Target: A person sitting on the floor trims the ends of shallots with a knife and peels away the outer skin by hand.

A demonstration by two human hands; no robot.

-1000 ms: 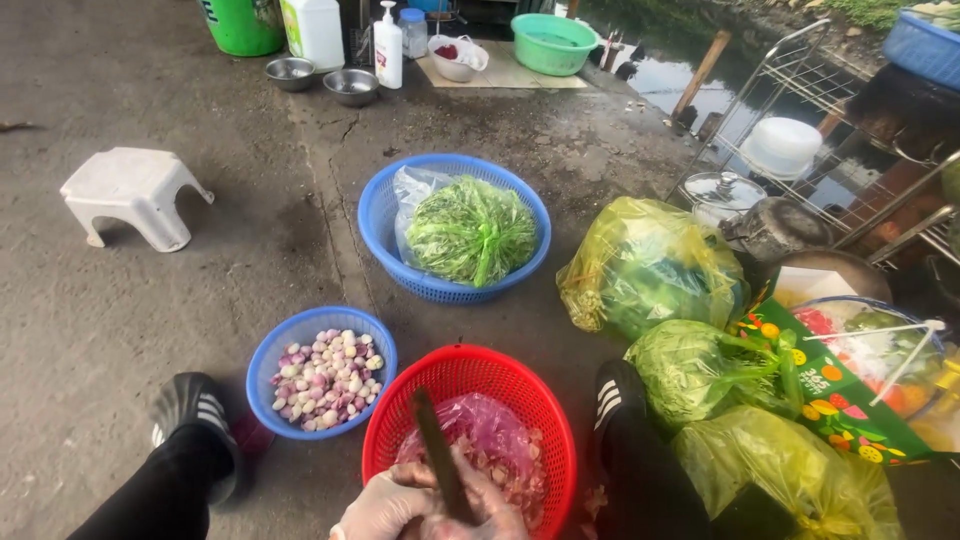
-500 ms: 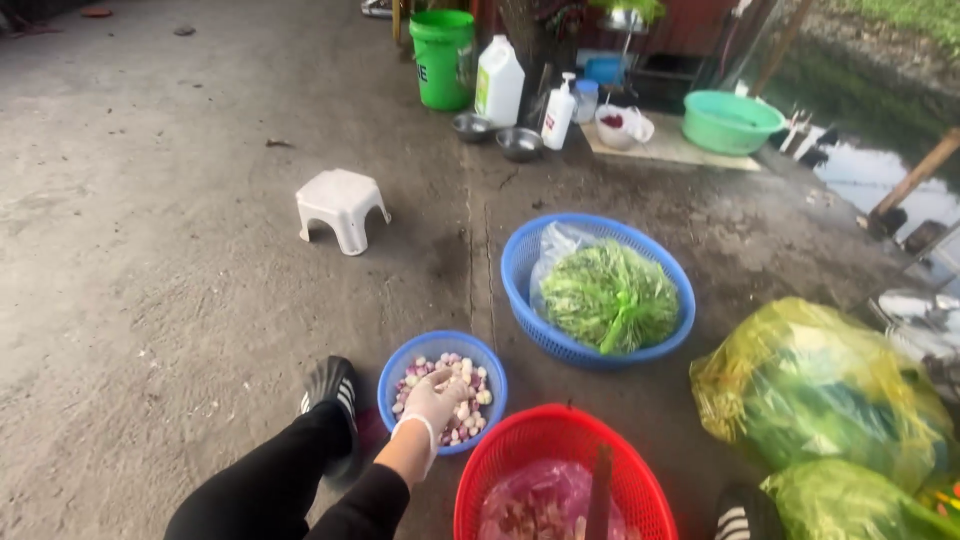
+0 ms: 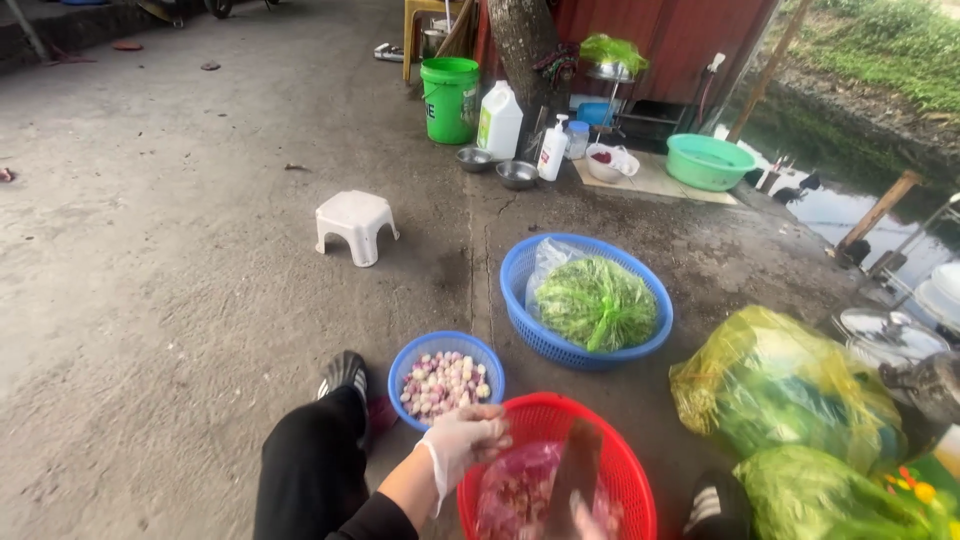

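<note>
Knife (image 3: pixel 574 462) over red basket (image 3: pixel 630 470) | left hand (image 3: pixel 462 440) beside small blue bowl (image 3: pixel 412 352)

Daylit concrete floor (image 3: pixel 150 250), white stool (image 3: pixel 356 225)

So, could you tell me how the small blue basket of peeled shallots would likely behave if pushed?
The small blue basket sits low and wide, so it would probably slide on the concrete floor rather than tip. The round shallots lie loose, so they would likely roll about inside.
</note>
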